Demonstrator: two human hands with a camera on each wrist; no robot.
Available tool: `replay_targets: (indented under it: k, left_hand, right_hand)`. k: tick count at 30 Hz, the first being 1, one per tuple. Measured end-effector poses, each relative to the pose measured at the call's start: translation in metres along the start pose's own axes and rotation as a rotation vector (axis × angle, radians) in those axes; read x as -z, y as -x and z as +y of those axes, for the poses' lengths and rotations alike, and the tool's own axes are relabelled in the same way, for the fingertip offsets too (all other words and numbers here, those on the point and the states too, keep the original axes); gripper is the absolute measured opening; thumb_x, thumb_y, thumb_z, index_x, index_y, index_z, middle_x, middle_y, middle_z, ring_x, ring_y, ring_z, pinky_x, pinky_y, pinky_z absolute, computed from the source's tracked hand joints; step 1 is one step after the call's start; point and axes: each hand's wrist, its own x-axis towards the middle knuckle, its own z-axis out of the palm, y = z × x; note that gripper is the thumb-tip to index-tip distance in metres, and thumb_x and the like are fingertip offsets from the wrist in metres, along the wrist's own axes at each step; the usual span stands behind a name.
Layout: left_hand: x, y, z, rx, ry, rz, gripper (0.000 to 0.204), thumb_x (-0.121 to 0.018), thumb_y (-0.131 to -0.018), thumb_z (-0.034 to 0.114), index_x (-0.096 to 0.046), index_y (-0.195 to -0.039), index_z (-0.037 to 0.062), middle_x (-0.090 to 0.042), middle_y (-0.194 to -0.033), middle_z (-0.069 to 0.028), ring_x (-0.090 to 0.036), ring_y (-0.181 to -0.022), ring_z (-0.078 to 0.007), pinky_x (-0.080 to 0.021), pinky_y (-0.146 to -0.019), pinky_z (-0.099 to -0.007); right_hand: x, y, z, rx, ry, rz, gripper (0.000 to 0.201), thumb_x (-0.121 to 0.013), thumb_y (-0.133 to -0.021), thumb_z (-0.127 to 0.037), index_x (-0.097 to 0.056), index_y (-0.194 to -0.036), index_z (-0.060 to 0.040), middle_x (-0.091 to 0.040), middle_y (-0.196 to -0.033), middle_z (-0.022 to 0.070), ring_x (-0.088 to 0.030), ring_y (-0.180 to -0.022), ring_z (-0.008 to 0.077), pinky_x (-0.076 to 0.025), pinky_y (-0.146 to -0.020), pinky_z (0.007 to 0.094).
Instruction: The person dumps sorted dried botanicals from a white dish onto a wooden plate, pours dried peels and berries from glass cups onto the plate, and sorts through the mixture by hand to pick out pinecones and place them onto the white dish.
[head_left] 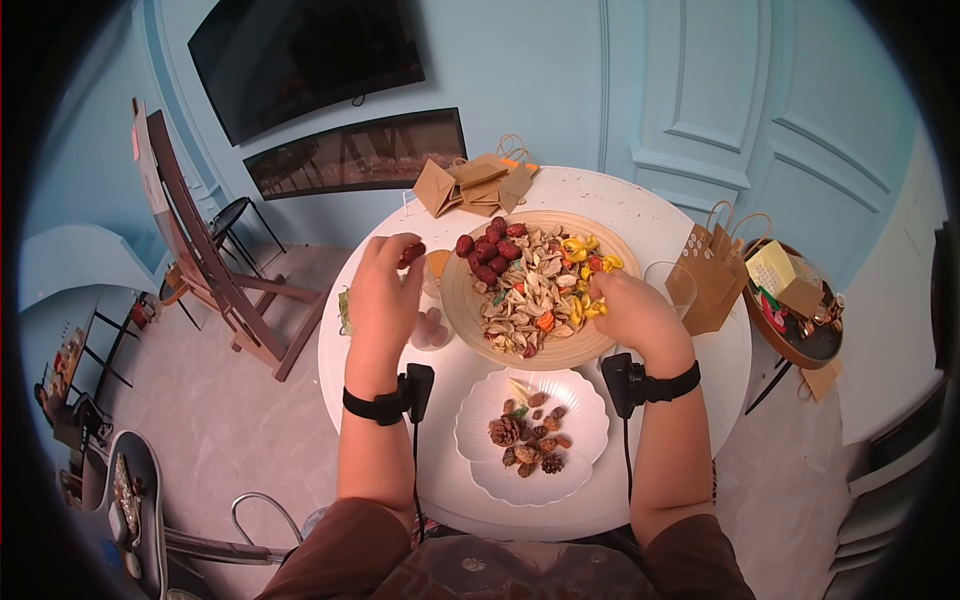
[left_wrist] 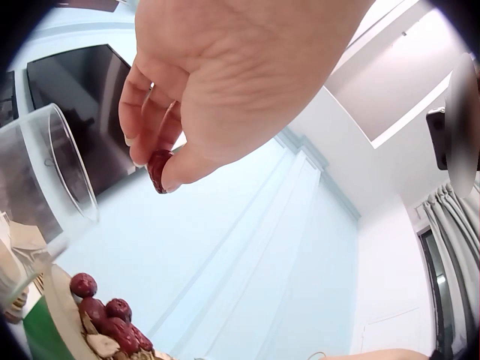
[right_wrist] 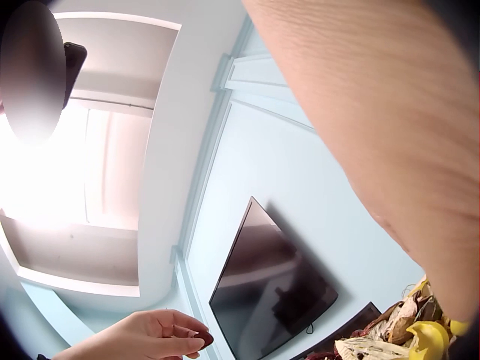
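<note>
In the head view my left hand [head_left: 385,295] pinches a dark red dried date [head_left: 411,254] between thumb and fingers, left of a round wooden plate [head_left: 462,318]. The left wrist view shows the same date [left_wrist: 159,171] at the fingertips, higher than a clear glass [left_wrist: 71,161]. My right hand [head_left: 645,315] reaches over the plate's right side, fingertips at some yellow dried pieces [head_left: 580,308]; I cannot tell whether it grips one. Pale dried slices [head_left: 535,280] fill the plate's middle, and several dates [head_left: 487,262] are heaped at its upper left.
A white scalloped plate [head_left: 480,470] with pine cones and small brown pieces stands nearest my body. A glass with reddish contents [head_left: 430,330] is below my left hand, another glass [head_left: 672,288] on the right. Paper bags [head_left: 475,183] lie at the white table's far edge.
</note>
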Motion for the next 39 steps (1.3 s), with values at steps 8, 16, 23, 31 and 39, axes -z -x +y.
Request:
replay_targets:
  k: [8, 16, 23, 31, 39]
  left_hand:
    - [0.000, 0.001, -0.027, 0.135, -0.151, 0.005, 0.017, -0.066, -0.086, 0.007, -0.066, -0.103, 0.0078, -0.064, -0.096, -0.0102, -0.065, -0.087, -0.0258, -0.052, -0.075, -0.0359]
    - [-0.011, 0.001, -0.011, 0.055, -0.086, -0.040, 0.020, -0.067, -0.085, 0.007, -0.067, -0.105, 0.0071, -0.063, -0.100, -0.0111, -0.064, -0.089, -0.0269, -0.052, -0.078, -0.0372]
    - [-0.040, -0.002, 0.006, -0.060, -0.066, -0.264, 0.023, -0.065, -0.084, 0.007, -0.068, -0.107, 0.0091, -0.064, -0.102, -0.0117, -0.063, -0.096, -0.0324, -0.051, -0.081, -0.0411]
    - [-0.060, -0.001, 0.005, -0.076, -0.097, -0.439, 0.029, -0.064, -0.082, 0.003, -0.068, -0.111, 0.0079, -0.064, -0.107, -0.0135, -0.062, -0.100, -0.0341, -0.050, -0.087, -0.0409]
    - [-0.072, 0.007, -0.003, -0.079, -0.041, -0.457, 0.029, -0.065, -0.081, 0.003, -0.068, -0.110, 0.0056, -0.062, -0.105, -0.0165, -0.060, -0.102, -0.0356, -0.049, -0.089, -0.0414]
  right_hand:
    - [-0.001, -0.002, 0.002, -0.012, 0.023, -0.029, 0.021, -0.067, -0.072, -0.003, -0.068, -0.093, -0.0017, -0.066, -0.092, 0.0194, -0.066, -0.088, 0.0371, -0.053, -0.079, 0.0436]
    - [-0.004, -0.004, 0.005, 0.010, -0.007, -0.032, 0.020, -0.066, -0.074, -0.005, -0.068, -0.094, -0.0028, -0.068, -0.094, 0.0185, -0.066, -0.089, 0.0364, -0.053, -0.080, 0.0428]
    - [-0.004, -0.005, 0.006, 0.021, -0.016, -0.086, 0.019, -0.069, -0.078, -0.011, -0.066, -0.095, -0.0031, -0.066, -0.092, 0.0175, -0.065, -0.089, 0.0348, -0.051, -0.079, 0.0414]
    - [-0.003, -0.007, 0.004, 0.036, -0.010, -0.108, 0.018, -0.070, -0.079, -0.013, -0.067, -0.094, -0.0032, -0.065, -0.091, 0.0174, -0.064, -0.088, 0.0349, -0.051, -0.078, 0.0416]
    - [-0.001, -0.007, 0.002, 0.035, -0.029, -0.106, 0.013, -0.068, -0.077, -0.012, -0.063, -0.086, -0.0033, -0.064, -0.086, 0.0174, -0.064, -0.083, 0.0353, -0.050, -0.073, 0.0424]
